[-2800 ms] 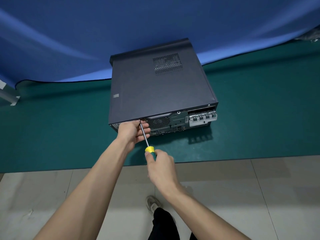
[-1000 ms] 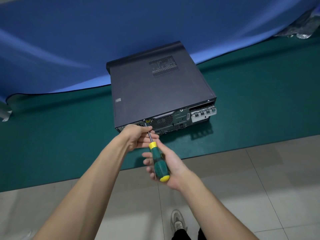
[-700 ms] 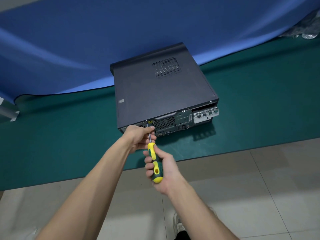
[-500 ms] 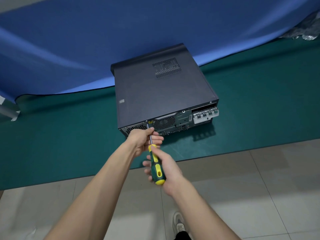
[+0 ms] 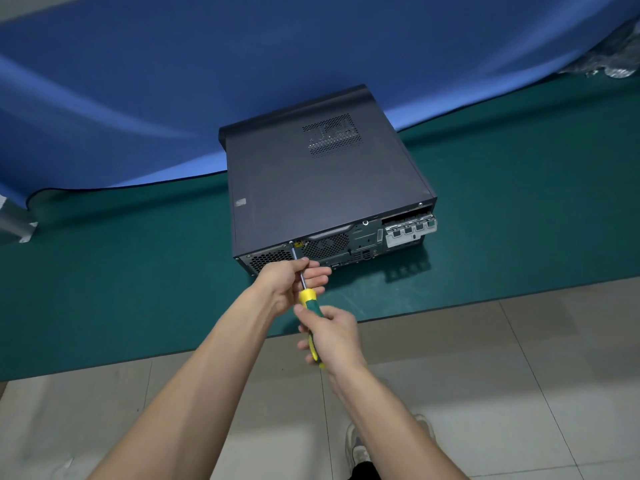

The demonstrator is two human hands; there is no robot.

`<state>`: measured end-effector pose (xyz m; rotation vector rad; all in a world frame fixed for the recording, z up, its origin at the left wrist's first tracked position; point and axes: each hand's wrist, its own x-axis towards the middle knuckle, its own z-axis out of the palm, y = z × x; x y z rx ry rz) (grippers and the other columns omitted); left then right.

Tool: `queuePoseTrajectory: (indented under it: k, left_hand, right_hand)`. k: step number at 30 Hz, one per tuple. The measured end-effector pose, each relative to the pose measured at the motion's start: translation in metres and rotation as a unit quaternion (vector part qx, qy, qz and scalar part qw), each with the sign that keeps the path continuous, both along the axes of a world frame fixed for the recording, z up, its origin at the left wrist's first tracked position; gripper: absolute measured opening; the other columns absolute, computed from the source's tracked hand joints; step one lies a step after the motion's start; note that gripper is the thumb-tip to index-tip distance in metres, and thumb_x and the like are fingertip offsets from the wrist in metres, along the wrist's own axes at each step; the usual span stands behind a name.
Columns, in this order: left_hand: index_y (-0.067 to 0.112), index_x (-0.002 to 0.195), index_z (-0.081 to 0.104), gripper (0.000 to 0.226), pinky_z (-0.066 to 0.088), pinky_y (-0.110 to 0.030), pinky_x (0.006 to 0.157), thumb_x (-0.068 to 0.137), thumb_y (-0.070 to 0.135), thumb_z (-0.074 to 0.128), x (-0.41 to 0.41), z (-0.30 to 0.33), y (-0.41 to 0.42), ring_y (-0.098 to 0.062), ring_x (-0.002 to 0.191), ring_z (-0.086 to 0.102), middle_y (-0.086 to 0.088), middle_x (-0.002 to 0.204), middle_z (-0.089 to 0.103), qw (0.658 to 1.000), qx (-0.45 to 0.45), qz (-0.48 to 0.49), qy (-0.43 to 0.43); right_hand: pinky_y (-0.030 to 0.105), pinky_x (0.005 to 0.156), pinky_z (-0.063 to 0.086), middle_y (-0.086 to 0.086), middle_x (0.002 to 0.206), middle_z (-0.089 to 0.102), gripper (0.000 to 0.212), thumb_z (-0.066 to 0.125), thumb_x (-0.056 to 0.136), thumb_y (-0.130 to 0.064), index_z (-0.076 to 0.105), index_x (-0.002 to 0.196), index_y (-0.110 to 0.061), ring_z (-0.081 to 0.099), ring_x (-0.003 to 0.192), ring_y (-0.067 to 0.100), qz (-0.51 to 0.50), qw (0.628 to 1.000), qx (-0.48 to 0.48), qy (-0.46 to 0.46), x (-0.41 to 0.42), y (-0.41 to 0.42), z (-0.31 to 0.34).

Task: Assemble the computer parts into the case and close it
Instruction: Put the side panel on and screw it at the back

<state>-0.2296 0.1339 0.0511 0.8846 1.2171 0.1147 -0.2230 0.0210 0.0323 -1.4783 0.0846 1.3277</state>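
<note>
Green mat (image 5: pixel 138 271) on a table, blue cloth (image 5: pixel 173 81) behind, tiled floor (image 5: pixel 485 393) under me. Computer case (image 5: pixel 322 181) lies flat mid-mat, lid on, back panel facing me. My screwdriver (image 5: pixel 306 295) tip sits at the top edge of the back panel, left of the round fan grille (image 5: pixel 325 244); screw itself too small to make out. Risks, my guess: tip slips out of the screw head if I tilt the shaft or ease off the push, scratching the panel or rounding the screw; case could slide on the mat since neither hand holds it. Right hand (image 5: pixel 332 336) wrapped tight round the green-yellow handle. Left hand (image 5: pixel 294 278) curled, fingers pinching the metal shaft to steady it, not touching the case as far as I can tell
</note>
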Motion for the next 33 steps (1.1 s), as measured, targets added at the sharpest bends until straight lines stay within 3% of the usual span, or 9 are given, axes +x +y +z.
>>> queuePoseTrajectory:
  k: [2, 6, 13, 19, 23, 26, 29, 31, 33]
  left_hand:
    - [0.004, 0.083, 0.053, 0.03, 0.051, -0.022, 0.043, 0.103, 0.012, 0.031, 0.001, 0.0, 0.0, -0.011, 0.041, 0.062, -0.005, 0.055, 0.068, 1.0, 0.005, -0.006, 0.007]
    - [0.003, 0.087, 0.055, 0.032, 0.052, -0.02, 0.046, 0.103, 0.013, 0.03, 0.002, 0.0, 0.003, -0.012, 0.045, 0.064, -0.007, 0.061, 0.07, 1.0, -0.001, -0.013, 0.012]
    - [0.0, 0.085, 0.055, 0.029, 0.055, -0.024, 0.045, 0.102, 0.009, 0.032, 0.006, -0.003, 0.001, -0.013, 0.046, 0.066, -0.01, 0.06, 0.069, 0.999, -0.025, 0.027, -0.007]
    - [0.002, 0.091, 0.052, 0.03, 0.05, -0.02, 0.04, 0.102, 0.01, 0.025, 0.01, 0.0, -0.001, -0.013, 0.043, 0.063, -0.007, 0.061, 0.07, 0.997, -0.046, 0.052, -0.04]
    - [0.003, 0.092, 0.053, 0.03, 0.051, -0.02, 0.042, 0.102, 0.008, 0.025, 0.008, -0.002, -0.003, -0.013, 0.046, 0.065, -0.007, 0.063, 0.071, 0.998, -0.034, 0.042, -0.039]
    - [0.003, 0.092, 0.054, 0.03, 0.054, -0.022, 0.045, 0.102, 0.009, 0.026, 0.007, -0.004, -0.006, -0.014, 0.049, 0.067, -0.007, 0.064, 0.071, 0.999, -0.015, 0.03, -0.022]
    - [0.003, 0.096, 0.053, 0.031, 0.053, -0.022, 0.044, 0.103, 0.014, 0.025, 0.005, -0.003, -0.006, -0.015, 0.05, 0.067, -0.008, 0.066, 0.072, 0.999, -0.01, 0.029, -0.024]
    - [0.002, 0.097, 0.053, 0.035, 0.053, -0.022, 0.044, 0.104, 0.018, 0.023, 0.002, -0.002, -0.003, -0.016, 0.051, 0.067, -0.01, 0.068, 0.072, 0.999, -0.018, 0.034, -0.035]
    - [0.0, 0.096, 0.054, 0.037, 0.054, -0.023, 0.044, 0.104, 0.018, 0.022, 0.0, 0.001, 0.0, -0.016, 0.051, 0.067, -0.011, 0.066, 0.071, 0.999, -0.018, 0.028, -0.03]
  right_hand:
    - [0.017, 0.037, 0.032, -0.001, 0.06, 0.054, 0.024, 0.064, 0.09, -0.028, 0.059, 0.071, -0.012, 0.046, 0.039, 0.01, -0.019, 0.999, 0.002, 0.044, 0.004, -0.001, -0.002]
    - [0.014, 0.029, 0.026, -0.005, 0.055, 0.046, 0.029, 0.059, 0.085, -0.035, 0.065, 0.083, -0.007, 0.039, 0.034, 0.005, -0.05, 0.895, 0.124, 0.426, 0.027, -0.011, 0.004]
    - [0.019, 0.042, 0.035, -0.001, 0.057, 0.051, 0.028, 0.059, 0.092, -0.038, 0.057, 0.077, -0.013, 0.046, 0.041, 0.014, 0.042, 0.997, -0.037, -0.044, 0.014, 0.001, 0.001]
    - [0.013, 0.031, 0.03, -0.003, 0.053, 0.048, 0.042, 0.051, 0.095, -0.04, 0.06, 0.073, -0.005, 0.042, 0.035, 0.007, -0.041, 0.905, 0.101, 0.41, 0.032, -0.005, 0.016]
    - [0.017, 0.04, 0.04, 0.001, 0.061, 0.057, 0.026, 0.062, 0.09, -0.035, 0.057, 0.077, -0.012, 0.054, 0.044, 0.013, 0.03, 0.99, 0.032, 0.133, 0.025, -0.007, 0.01]
    - [0.025, 0.054, 0.043, 0.005, 0.074, 0.065, 0.027, 0.057, 0.093, -0.035, 0.056, 0.075, -0.014, 0.06, 0.061, 0.022, 0.059, 0.987, -0.073, -0.131, 0.011, -0.002, 0.001]
    - [0.017, 0.038, 0.033, 0.002, 0.062, 0.056, 0.029, 0.053, 0.096, -0.03, 0.059, 0.075, -0.011, 0.048, 0.042, 0.012, -0.02, 0.988, 0.03, 0.147, 0.013, 0.0, 0.001]
    - [0.015, 0.031, 0.027, -0.002, 0.056, 0.05, 0.031, 0.05, 0.096, -0.032, 0.061, 0.081, -0.007, 0.042, 0.036, 0.007, -0.07, 0.922, 0.121, 0.362, 0.017, -0.004, 0.004]
    - [0.016, 0.031, 0.029, -0.002, 0.055, 0.052, 0.036, 0.05, 0.095, -0.038, 0.063, 0.086, -0.006, 0.044, 0.037, 0.008, -0.057, 0.917, 0.143, 0.368, 0.016, -0.007, 0.004]
